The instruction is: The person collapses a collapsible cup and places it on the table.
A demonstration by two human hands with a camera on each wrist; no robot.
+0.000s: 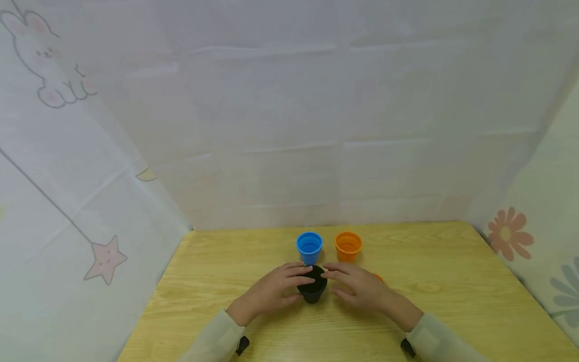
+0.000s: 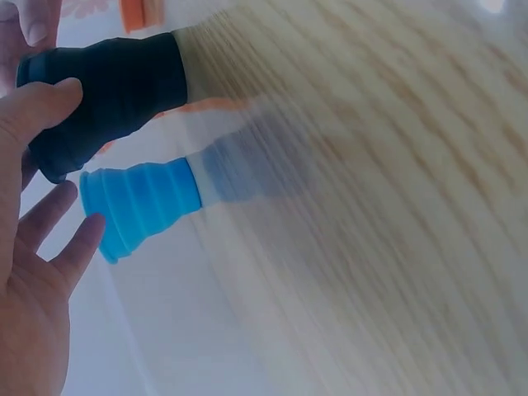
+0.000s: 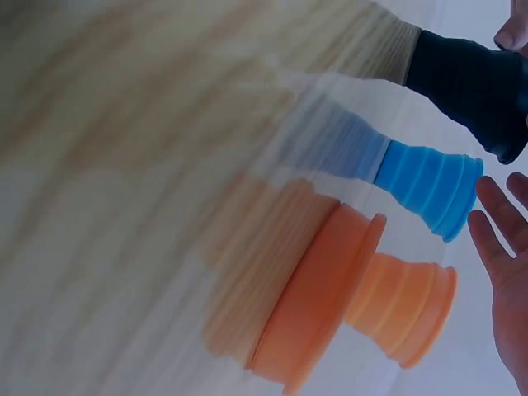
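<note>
A black ribbed cup point(image 1: 312, 296) stands upright on the table between both hands. My left hand point(image 1: 280, 285) is at its left side, relaxed fingers reaching over the rim; in the left wrist view the thumb overlaps the wall of the black cup point(image 2: 115, 87). To the right of the cup is my right hand point(image 1: 359, 289), its fingers loosely spread at the rim and holding nothing. Just behind the black cup stands a blue ribbed cup point(image 1: 309, 245). Its blue side point(image 3: 429, 186) shows close to the right fingertips in the right wrist view.
An orange ribbed cup point(image 1: 348, 245) stands upright right of the blue one. Nearer, mostly hidden behind the right hand in the head view, sits a low, wide orange collapsed cup point(image 3: 318, 301). Patterned white cloth point(image 1: 294, 125) hangs around the wooden table point(image 1: 203, 281).
</note>
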